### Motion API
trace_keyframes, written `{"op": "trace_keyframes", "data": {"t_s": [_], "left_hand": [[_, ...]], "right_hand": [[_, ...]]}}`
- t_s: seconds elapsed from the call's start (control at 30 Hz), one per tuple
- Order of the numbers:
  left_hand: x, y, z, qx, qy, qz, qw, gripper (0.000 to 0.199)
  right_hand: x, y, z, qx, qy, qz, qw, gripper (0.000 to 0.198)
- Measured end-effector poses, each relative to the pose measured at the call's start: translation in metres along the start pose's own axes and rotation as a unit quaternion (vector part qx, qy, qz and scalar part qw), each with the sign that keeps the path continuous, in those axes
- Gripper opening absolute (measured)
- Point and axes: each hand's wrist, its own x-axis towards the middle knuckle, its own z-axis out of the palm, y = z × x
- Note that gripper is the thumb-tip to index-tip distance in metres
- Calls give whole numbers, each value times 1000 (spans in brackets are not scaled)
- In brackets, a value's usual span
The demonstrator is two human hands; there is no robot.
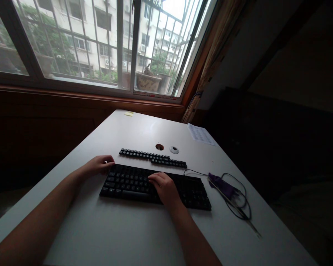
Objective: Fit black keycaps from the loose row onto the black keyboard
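Note:
A black keyboard (135,183) lies flat on the white table (113,236), and its top rows look bare of keycaps. My left hand (100,165) is closed at the keyboard's far left corner, with thumb and fingers against the edge. Over the middle of the letter keys is my right hand (163,186), its fingers drawn together in a pinch; whatever lies between the fingertips is too small to make out. Just behind the keyboard, loose black keycaps (144,154) are lined up in rows, and a shorter line of them sits to the right.
Right of the keyboard lie a purple cloth pouch (222,184), a looped black cable (248,207) and a thin stick-like brush (245,218). Farther back are a cable hole (159,147), its round cover (174,150), printed paper (202,134) and yellow notes (128,113). A barred window stands beyond.

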Motion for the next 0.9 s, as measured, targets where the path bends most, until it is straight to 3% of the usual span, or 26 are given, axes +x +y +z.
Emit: {"op": "trace_keyframes", "data": {"t_s": [0.33,0.6,0.9], "left_hand": [[-1,-3,3,-11,24,18,999,45],[-5,-5,1,-5,89,72,993,39],[-7,0,3,1,103,78,992,36]], "right_hand": [[0,-3,0,7,-6,-20,1000,22],[-1,-6,-3,30,-18,8,999,19],[0,-8,-3,37,-28,40,998,25]]}}
